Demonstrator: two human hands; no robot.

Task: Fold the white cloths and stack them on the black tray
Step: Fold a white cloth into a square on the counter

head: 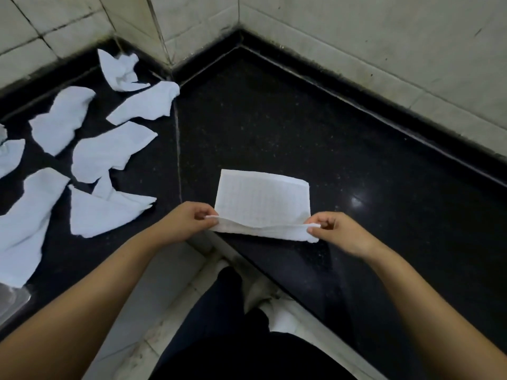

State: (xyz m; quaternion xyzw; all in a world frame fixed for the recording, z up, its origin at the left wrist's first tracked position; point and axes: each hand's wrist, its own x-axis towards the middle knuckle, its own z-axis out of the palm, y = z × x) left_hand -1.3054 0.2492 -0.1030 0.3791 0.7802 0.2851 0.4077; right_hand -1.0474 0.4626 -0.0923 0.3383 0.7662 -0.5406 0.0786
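Note:
A white cloth lies flat on the black counter near its front edge. My left hand pinches its near left corner. My right hand pinches its near right corner. The near edge is lifted off the counter and curls a little between the two hands. Several more white cloths lie loose and crumpled on the counter to the left. No black tray is in view.
Tiled walls close the counter at the back and right, meeting in a corner. A seam runs across the counter between the two slabs. A shiny metal edge shows at the far left. My dark trousers and the pale floor lie below.

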